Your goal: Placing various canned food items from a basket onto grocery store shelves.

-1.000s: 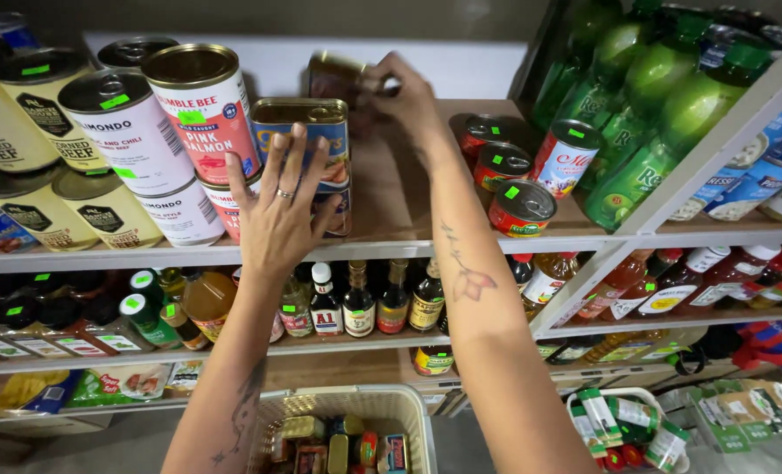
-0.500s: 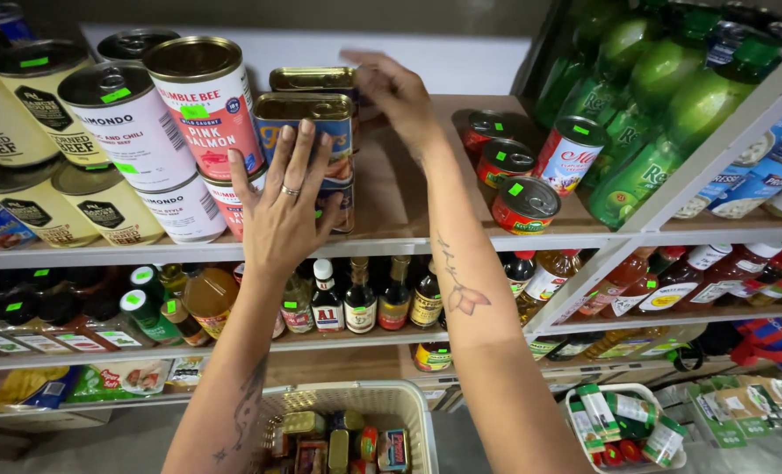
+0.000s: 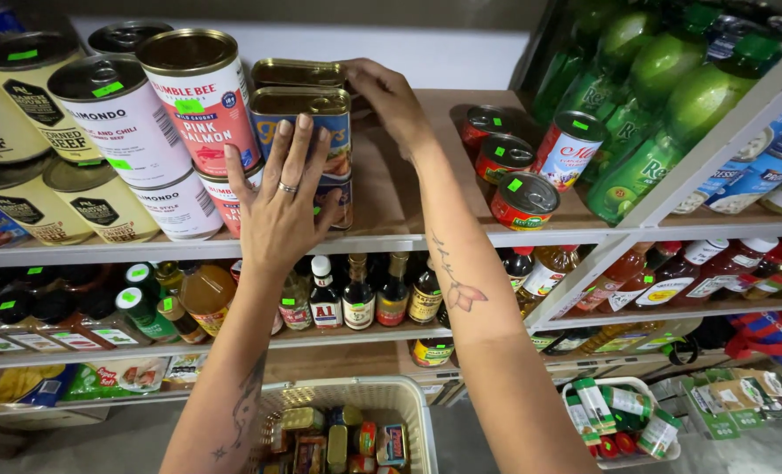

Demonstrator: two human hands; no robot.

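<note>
While the left hand (image 3: pixel 278 204) stays flat with fingers spread wide against the stacked tins (image 3: pixel 307 140) in the middle of the shelf (image 3: pixel 408 224), the right hand (image 3: pixel 386 96) curls over the gold top tin (image 3: pixel 296 73). It may be gripping it, but its fingertips hide behind. A basket (image 3: pixel 408 412) is cut off below.

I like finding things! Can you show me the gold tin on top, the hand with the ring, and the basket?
gold tin (image 3: pixel 296 72), head view, on its flat lid.
left hand (image 3: pixel 278 211), head view, back of the hand.
basket (image 3: pixel 421 421), head view, on its right rim.
</note>
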